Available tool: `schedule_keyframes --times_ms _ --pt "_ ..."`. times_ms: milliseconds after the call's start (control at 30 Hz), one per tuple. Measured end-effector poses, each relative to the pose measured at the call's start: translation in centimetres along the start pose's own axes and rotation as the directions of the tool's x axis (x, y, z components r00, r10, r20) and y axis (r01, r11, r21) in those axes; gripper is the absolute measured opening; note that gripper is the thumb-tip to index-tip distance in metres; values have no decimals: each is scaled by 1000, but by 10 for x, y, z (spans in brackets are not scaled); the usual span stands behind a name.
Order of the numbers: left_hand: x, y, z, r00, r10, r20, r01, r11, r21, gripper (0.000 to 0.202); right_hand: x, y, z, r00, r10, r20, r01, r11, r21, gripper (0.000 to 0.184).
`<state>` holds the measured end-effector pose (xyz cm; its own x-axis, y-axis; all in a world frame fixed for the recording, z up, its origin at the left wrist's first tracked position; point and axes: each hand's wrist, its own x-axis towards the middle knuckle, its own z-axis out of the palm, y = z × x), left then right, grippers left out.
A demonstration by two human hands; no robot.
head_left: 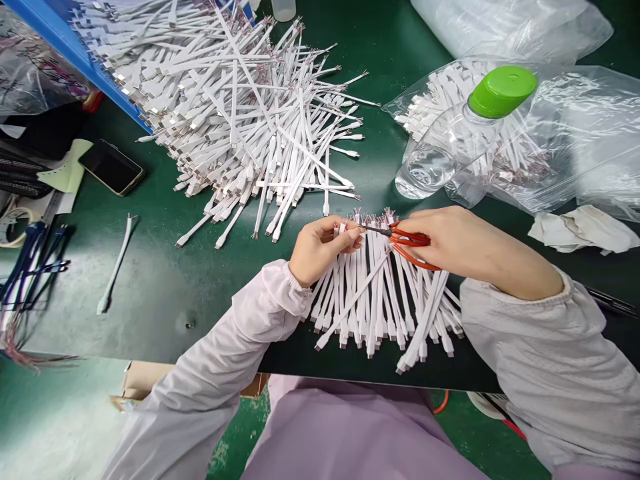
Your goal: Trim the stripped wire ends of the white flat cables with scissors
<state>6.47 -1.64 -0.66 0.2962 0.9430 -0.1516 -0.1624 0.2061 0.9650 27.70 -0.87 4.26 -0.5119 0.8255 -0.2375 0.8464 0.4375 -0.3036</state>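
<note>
My left hand [327, 248] pinches the wire end of a white cable [341, 229], whose thin bare wires stick up by my fingertips. In my right hand [450, 240] is a pair of red-handled pliers or cutters [413, 240]; their dark narrow jaws reach to my left fingertips. How far the jaws are apart is too small to tell. Beneath both hands a fanned row of short white cables [373, 300] lies on the table, stripped wires pointing away from me and connectors toward me.
A large heap of white cables [240, 113] spills from a blue bin [75, 47]. At right stand a green-capped bottle [440, 153] and plastic bags [595, 133] with cables. Leftward lie a phone [111, 167], a single cable [117, 263] and dark-blue cables [33, 267].
</note>
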Motion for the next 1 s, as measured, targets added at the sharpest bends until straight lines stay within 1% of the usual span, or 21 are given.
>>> schedule_keyframes --times_ms 200,333,500,700,767,867,933,1000 --pt "0 0 0 1000 -8 7 8 1000 -7 29 -1 4 2 998 -21 -59 18 999 -47 22" --pt "0 1 0 1000 -30 8 30 999 -14 30 -2 5 4 996 -35 -83 28 996 -86 23" --pt "2 0 -2 998 -57 9 57 998 -7 30 -2 6 8 986 -79 -144 64 992 -107 25" --pt "2 1 -2 995 -97 -29 97 995 18 30 -1 10 11 968 -115 -222 94 990 -100 25" --pt "2 1 -3 994 -109 -31 109 994 -1 30 1 8 11 955 -93 -280 73 994 -82 23" --pt "2 1 -4 992 -122 -22 121 992 -31 31 4 2 10 910 -39 -412 45 999 6 22" --pt "3 0 -4 990 -140 -33 138 989 -60 30 6 -4 12 881 -21 -472 80 991 105 21" --pt "3 0 -3 986 -160 -52 154 983 -98 27 8 -11 14 864 -23 -503 137 972 190 19"
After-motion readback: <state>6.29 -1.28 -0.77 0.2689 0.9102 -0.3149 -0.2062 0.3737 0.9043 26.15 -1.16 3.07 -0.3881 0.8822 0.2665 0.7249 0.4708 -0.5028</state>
